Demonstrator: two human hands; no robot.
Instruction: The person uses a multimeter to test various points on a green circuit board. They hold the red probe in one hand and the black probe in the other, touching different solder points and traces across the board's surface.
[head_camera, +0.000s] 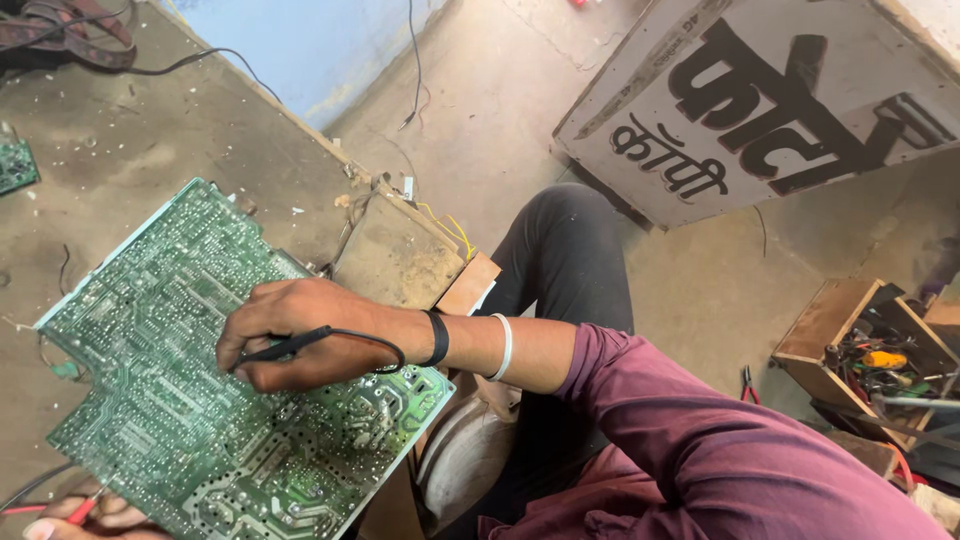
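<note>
A large green circuit board (170, 400) lies solder side up on a worn workbench (120, 150). My right hand (300, 335) reaches over the board's middle and grips a black probe (275, 348), tip pointing left onto the board; its black lead loops back towards my wrist. Two bands, one black and one white, sit on that wrist. My left hand (95, 518) shows only partly at the bottom left edge, fingers closed on a red probe (82, 510) whose red lead runs off to the left.
A small green board (15, 165) lies at the far left. Cables lie on the bench top left. A painted signboard (760, 100) leans on the floor upper right. A wooden box of tools (870, 355) stands at the right. My knee (565, 250) is beside the bench.
</note>
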